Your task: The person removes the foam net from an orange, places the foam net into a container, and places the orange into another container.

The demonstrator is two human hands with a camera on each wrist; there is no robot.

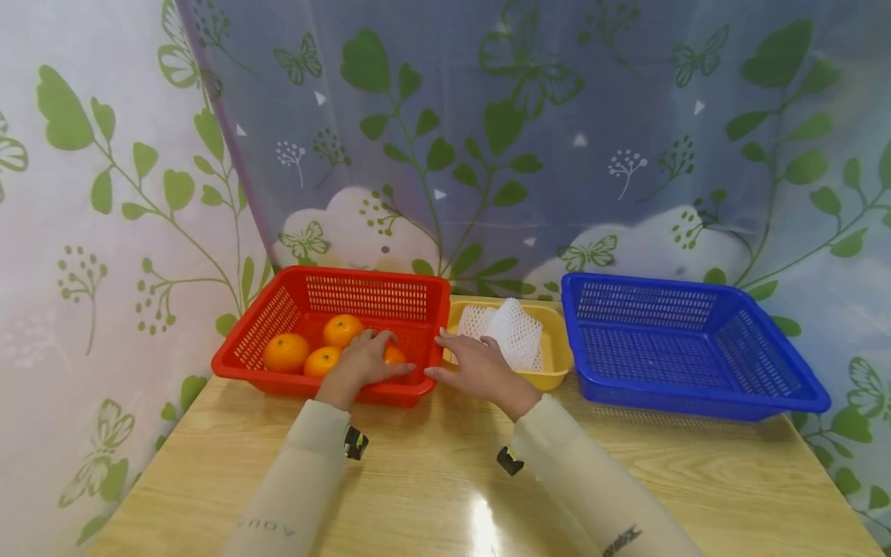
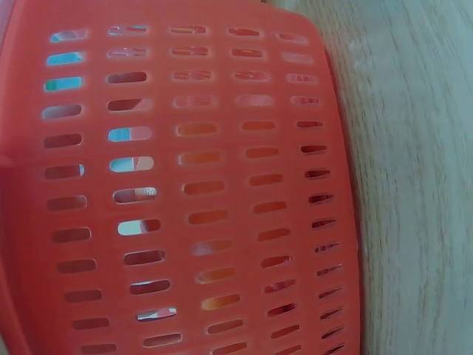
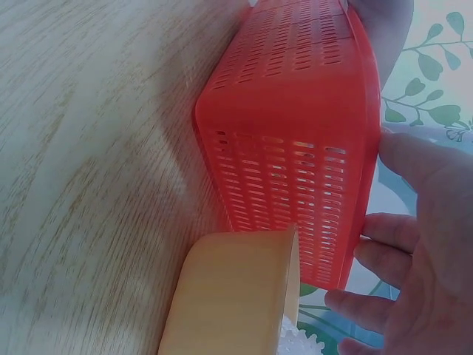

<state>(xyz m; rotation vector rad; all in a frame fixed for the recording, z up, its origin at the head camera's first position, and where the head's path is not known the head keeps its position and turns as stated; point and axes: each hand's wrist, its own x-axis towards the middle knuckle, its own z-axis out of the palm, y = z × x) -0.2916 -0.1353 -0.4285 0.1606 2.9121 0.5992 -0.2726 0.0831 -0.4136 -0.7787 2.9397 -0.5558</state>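
My left hand reaches into the red basket, its fingers and thumb curved round an orange that shows between them. Three more oranges lie on the basket's left side, one of them farthest left. In the left wrist view the perforated red wall hides the hand and most of the fruit. My right hand is at the basket's right rim, fingers extended and apart, holding nothing. In the right wrist view its fingertips are at the rim, above the yellow container.
White foam nets lie in the yellow container, between the two larger baskets. On the right stands a blue basket with nothing in it. All stand on a wooden table before a patterned curtain.
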